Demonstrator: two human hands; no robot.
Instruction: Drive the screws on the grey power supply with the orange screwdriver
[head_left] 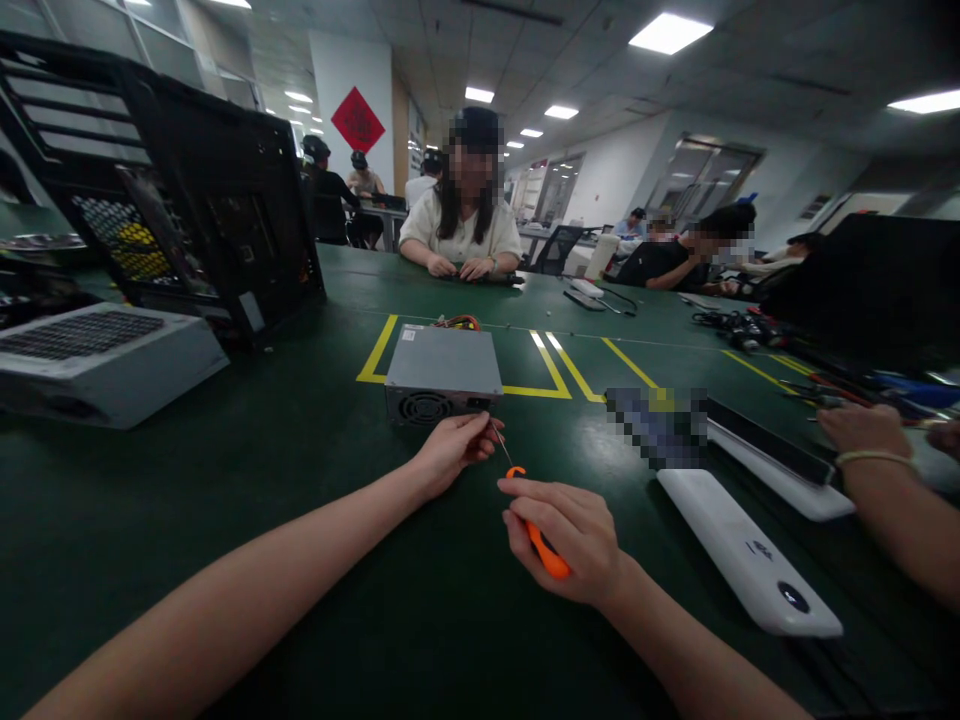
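Observation:
A grey power supply box [442, 372] with a fan grille and coloured wires at its back lies on the green table [300, 520]. My right hand [574, 535] is closed around the orange handle of a screwdriver [541, 545], whose thin shaft points up toward the box's near right corner. My left hand [454, 450] sits just in front of the box, fingers pinched at the screwdriver's tip. What the fingertips hold, if anything, is too small to make out.
A black computer case [195, 190] and a grey vented unit [97, 360] stand at left. White flat devices [746, 555] lie at right beside another person's hand [862, 430]. A person sits across the table; others work behind. Yellow tape lines mark the table.

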